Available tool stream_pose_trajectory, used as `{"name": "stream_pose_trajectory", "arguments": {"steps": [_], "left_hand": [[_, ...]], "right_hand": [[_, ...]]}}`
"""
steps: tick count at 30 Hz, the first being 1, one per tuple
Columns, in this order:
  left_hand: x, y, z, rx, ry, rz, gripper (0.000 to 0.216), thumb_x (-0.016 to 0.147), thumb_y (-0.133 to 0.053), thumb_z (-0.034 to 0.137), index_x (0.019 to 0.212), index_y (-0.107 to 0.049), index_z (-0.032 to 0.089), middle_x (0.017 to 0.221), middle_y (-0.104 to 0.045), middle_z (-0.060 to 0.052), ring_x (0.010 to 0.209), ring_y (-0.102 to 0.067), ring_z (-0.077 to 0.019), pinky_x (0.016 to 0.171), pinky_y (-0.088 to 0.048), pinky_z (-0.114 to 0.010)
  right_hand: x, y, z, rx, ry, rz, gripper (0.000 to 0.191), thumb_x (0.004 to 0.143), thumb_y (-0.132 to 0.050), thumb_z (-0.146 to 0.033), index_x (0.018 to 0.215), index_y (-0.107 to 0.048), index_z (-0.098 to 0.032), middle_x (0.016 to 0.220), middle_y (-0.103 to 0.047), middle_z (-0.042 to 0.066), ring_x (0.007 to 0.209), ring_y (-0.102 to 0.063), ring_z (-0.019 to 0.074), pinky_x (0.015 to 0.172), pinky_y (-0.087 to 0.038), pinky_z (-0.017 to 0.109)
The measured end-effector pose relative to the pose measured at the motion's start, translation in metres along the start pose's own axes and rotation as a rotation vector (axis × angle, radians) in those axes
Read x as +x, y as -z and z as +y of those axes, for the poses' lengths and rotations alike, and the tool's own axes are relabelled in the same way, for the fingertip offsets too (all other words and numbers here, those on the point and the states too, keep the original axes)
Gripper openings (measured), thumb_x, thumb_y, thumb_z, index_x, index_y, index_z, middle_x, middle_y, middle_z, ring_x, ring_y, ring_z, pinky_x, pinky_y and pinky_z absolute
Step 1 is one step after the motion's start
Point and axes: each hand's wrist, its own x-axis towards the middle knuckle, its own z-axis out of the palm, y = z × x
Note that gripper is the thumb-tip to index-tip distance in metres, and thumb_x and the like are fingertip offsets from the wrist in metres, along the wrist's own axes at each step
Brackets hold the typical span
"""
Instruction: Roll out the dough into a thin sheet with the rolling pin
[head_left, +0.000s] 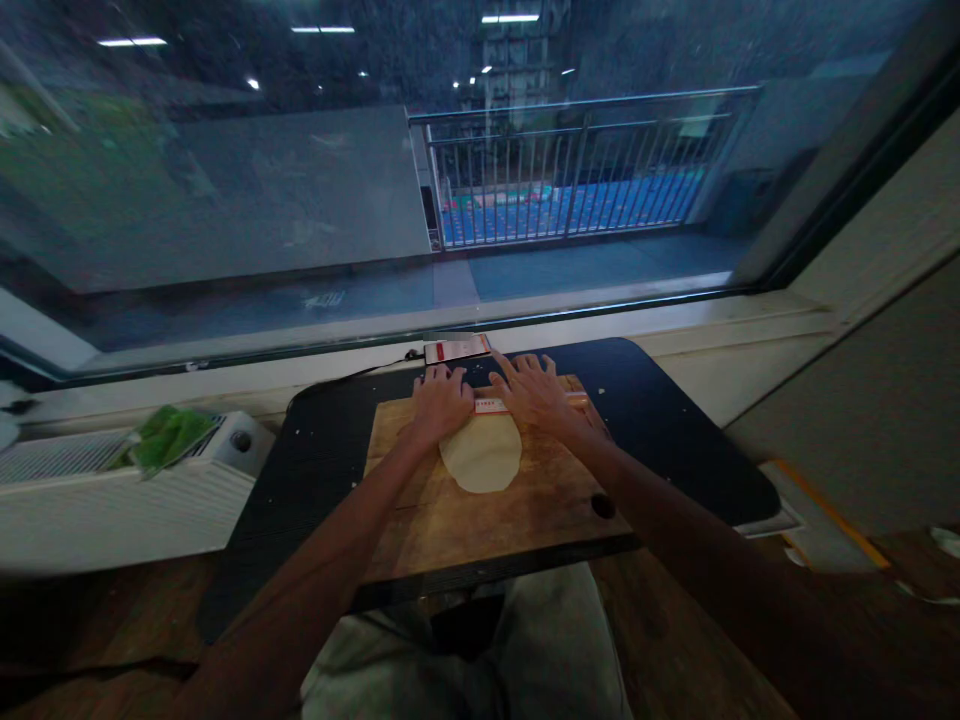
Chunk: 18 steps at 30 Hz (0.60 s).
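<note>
A: Where are your hands at this moment?

B: Your left hand point(441, 398) and your right hand point(534, 392) both lie flat, fingers spread, on top of a rolling pin point(491, 405). They press on it with open palms and are not closed around it. Between the two hands you see a short piece of the pin with a red and white label.

A: And where is the dough?

B: The dough point(481, 452) is a pale, flat oval. It lies on the wooden board point(480, 515), just on your side of the pin, and its far edge touches the pin. The board rests on the dark tabletop point(675, 430), in front of the window.

A: What else is near?

B: A small red and white box point(456, 350) lies behind the board, close to the window sill. At the left, well apart, something green point(166, 436) lies on a white heater point(112, 490).
</note>
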Motion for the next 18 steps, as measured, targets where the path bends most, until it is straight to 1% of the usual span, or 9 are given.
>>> {"name": "stream_pose_trajectory", "arguments": {"steps": [4,7,10,14,16,18], "left_hand": [[0.016,-0.002,-0.002,-0.023,0.010,-0.026,0.051,0.110,-0.041,0.034,0.151,-0.068,0.023,0.158,-0.064,-0.020,0.150,-0.055,-0.0383,0.120,-0.050,-0.060],[0.022,-0.003,-0.003,-0.039,0.018,-0.057,0.050,0.110,-0.040,0.034,0.149,-0.070,0.023,0.158,-0.064,-0.020,0.152,-0.055,-0.0384,0.120,-0.050,-0.060],[0.022,-0.002,-0.003,-0.049,0.023,-0.078,0.050,0.110,-0.040,0.034,0.149,-0.070,0.024,0.159,-0.063,-0.020,0.152,-0.054,-0.0384,0.120,-0.050,-0.060],[0.009,0.000,-0.001,-0.038,0.017,-0.080,0.048,0.111,-0.041,0.032,0.147,-0.071,0.021,0.152,-0.067,-0.021,0.147,-0.058,-0.0380,0.118,-0.051,-0.059],[-0.005,-0.001,0.000,-0.034,0.000,-0.049,0.045,0.111,-0.042,0.030,0.141,-0.073,0.018,0.146,-0.070,-0.022,0.144,-0.061,-0.0382,0.117,-0.053,-0.059],[-0.022,-0.003,0.003,-0.039,-0.046,0.006,0.042,0.112,-0.042,0.029,0.133,-0.076,0.015,0.143,-0.072,-0.023,0.149,-0.058,-0.0396,0.118,-0.052,-0.060]], "right_hand": [[0.012,-0.001,0.002,0.033,-0.013,0.006,0.062,0.123,-0.026,-0.047,0.182,-0.027,-0.028,0.152,-0.068,0.017,0.139,-0.056,0.0346,0.123,-0.033,0.057],[0.019,0.000,0.002,0.055,-0.030,-0.029,0.061,0.123,-0.028,-0.048,0.180,-0.032,-0.029,0.154,-0.067,0.017,0.141,-0.056,0.0354,0.122,-0.036,0.057],[0.020,0.002,0.002,0.062,-0.012,-0.048,0.058,0.123,-0.029,-0.048,0.177,-0.039,-0.028,0.156,-0.066,0.018,0.143,-0.056,0.0364,0.121,-0.038,0.058],[0.013,0.002,0.005,0.047,0.035,-0.056,0.058,0.123,-0.031,-0.047,0.176,-0.043,-0.026,0.154,-0.067,0.018,0.143,-0.057,0.0362,0.123,-0.037,0.059],[0.007,-0.001,0.005,0.038,0.069,-0.048,0.058,0.123,-0.033,-0.045,0.175,-0.044,-0.025,0.153,-0.069,0.019,0.143,-0.058,0.0358,0.125,-0.036,0.060],[-0.002,-0.005,0.004,0.033,0.101,-0.026,0.057,0.122,-0.035,-0.042,0.175,-0.045,-0.024,0.155,-0.069,0.019,0.146,-0.057,0.0358,0.127,-0.035,0.060]]}}
